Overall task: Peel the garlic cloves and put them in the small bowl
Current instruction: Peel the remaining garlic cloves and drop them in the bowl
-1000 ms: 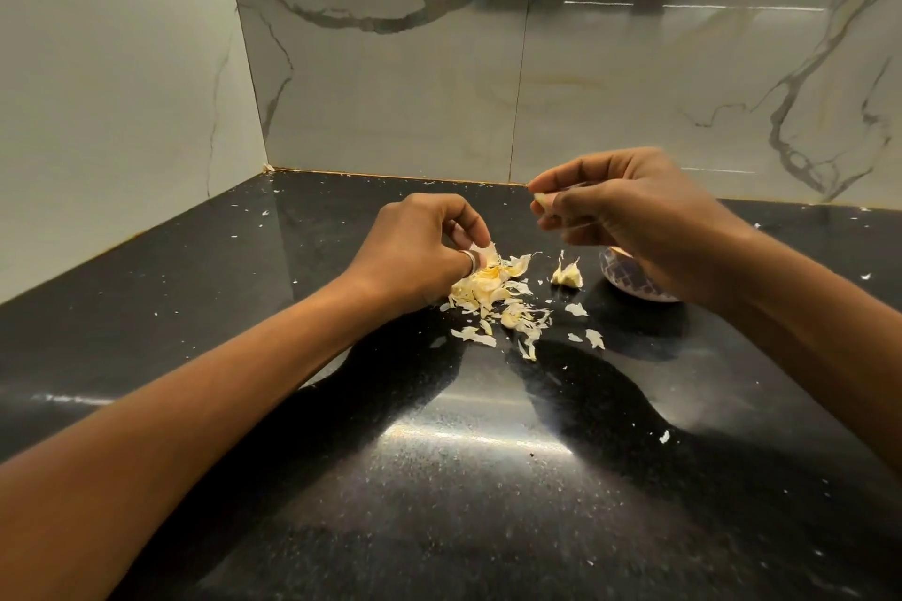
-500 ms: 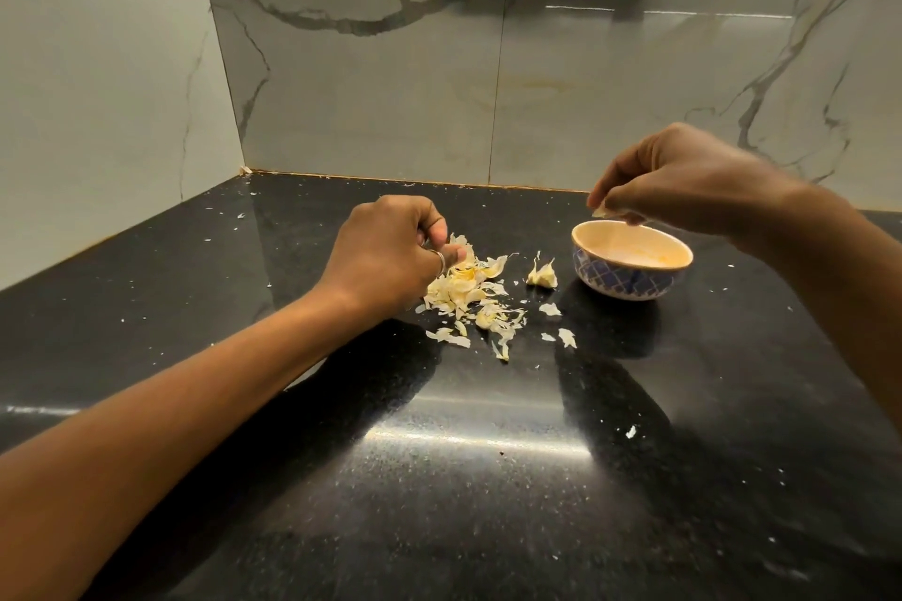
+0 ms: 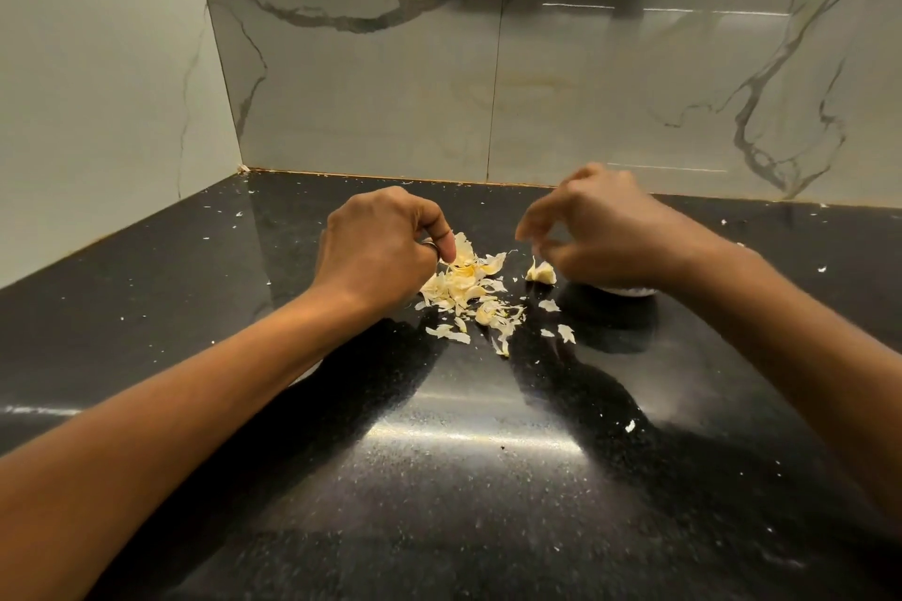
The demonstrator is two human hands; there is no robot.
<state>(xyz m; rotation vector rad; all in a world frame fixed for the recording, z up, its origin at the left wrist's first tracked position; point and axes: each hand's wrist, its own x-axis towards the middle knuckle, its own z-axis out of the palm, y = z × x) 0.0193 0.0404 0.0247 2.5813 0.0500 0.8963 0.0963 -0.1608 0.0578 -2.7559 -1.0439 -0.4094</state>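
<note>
Garlic clove (image 3: 541, 272) lies on the bench (image 3: 463, 478), just left of the nearer right hand (image 3: 603, 229), whose loosely curled fingers are empty. The left hand (image 3: 380, 246) curls at the peels (image 3: 463, 286); I cannot tell whether it grips anything.

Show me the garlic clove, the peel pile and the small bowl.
garlic clove (image 3: 541, 273): head view, its middle.
peel pile (image 3: 461, 281): head view, pile centre.
small bowl (image 3: 627, 291): head view, its visible base.

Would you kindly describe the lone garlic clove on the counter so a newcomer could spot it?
On the black counter, look between the pile of peels and the right hand. The garlic clove sits alone just beside that hand. Unlike those thin, flat peels, it is plump with a pointed tip.
</note>
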